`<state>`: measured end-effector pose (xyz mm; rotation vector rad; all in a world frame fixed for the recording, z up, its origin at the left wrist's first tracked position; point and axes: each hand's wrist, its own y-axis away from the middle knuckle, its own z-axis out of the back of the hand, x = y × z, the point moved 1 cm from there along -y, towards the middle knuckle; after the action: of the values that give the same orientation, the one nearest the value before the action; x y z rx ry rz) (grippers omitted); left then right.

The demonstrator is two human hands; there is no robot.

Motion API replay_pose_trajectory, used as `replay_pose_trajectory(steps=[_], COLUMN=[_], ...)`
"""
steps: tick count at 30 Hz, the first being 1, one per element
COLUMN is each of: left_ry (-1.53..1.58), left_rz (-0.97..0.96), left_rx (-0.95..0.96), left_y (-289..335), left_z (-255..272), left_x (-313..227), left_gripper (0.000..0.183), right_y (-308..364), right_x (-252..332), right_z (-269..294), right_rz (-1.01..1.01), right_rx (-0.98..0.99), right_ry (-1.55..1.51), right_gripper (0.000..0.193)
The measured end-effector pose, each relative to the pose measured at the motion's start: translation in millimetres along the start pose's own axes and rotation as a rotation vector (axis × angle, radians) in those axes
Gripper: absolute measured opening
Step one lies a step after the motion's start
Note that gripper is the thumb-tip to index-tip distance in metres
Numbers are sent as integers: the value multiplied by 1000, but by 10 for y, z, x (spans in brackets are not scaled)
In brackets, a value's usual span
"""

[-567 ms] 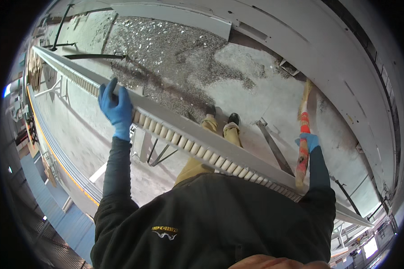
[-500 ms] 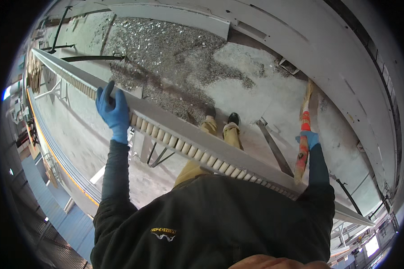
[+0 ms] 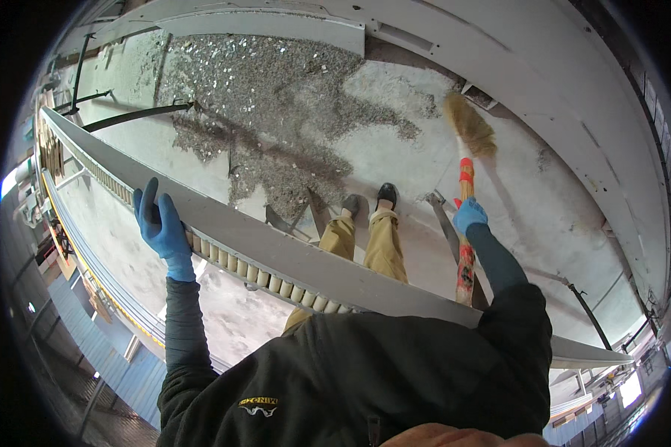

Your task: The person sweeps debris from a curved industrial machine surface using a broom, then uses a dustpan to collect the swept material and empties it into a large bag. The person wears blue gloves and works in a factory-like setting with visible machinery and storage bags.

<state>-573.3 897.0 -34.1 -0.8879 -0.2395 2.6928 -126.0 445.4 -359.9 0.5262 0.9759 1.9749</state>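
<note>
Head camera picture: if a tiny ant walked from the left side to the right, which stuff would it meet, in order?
Left hand → left shoe → right shoe → right hand gripping the broom → black support leg.

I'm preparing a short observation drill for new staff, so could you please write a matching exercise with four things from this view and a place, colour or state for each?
1. Left hand
2. Right hand
3. Broom bristles
4. Loose debris

A. Spread over part of the floor
B. Closed around the red-marked handle
C. At the roller rail
D. Straw-coloured

Pairs: 1-C; 2-B; 3-D; 4-A.
</note>
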Motion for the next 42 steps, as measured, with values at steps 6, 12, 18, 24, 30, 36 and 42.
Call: replay_pose_trajectory(steps=[6, 12, 18, 24, 30, 36, 42], left_ry=[-26, -14, -4, -26, 5, 89, 0], left_rz=[-35, -20, -4, -10, -33, 34, 27], left_rx=[-2, -18, -8, 11, 46, 86, 125], left_y=[-1, 2, 6, -10, -37, -98, -151], left_z=[5, 0, -3, 14, 33, 87, 121], left_x=[26, 17, 16, 97, 271, 420, 366], left_gripper=[34, 34, 35, 33, 32, 33, 35], right_y=[744, 852, 779, 1133, 1107, 523, -924], right_x=[-286, -734, -1167, -1597, -2484, -3498, -3983], right_z=[712, 1141, 1628, 1551, 996, 225, 20], right_rz=[-1, -39, -118, -175, -382, -639, -639], right_rx=[1, -43, 9, 94, 205, 49, -322], right_ry=[-237, -376, -216, -477, -1009, -1287, -1299], right_gripper=[54, 62, 63, 61, 44, 33, 31])
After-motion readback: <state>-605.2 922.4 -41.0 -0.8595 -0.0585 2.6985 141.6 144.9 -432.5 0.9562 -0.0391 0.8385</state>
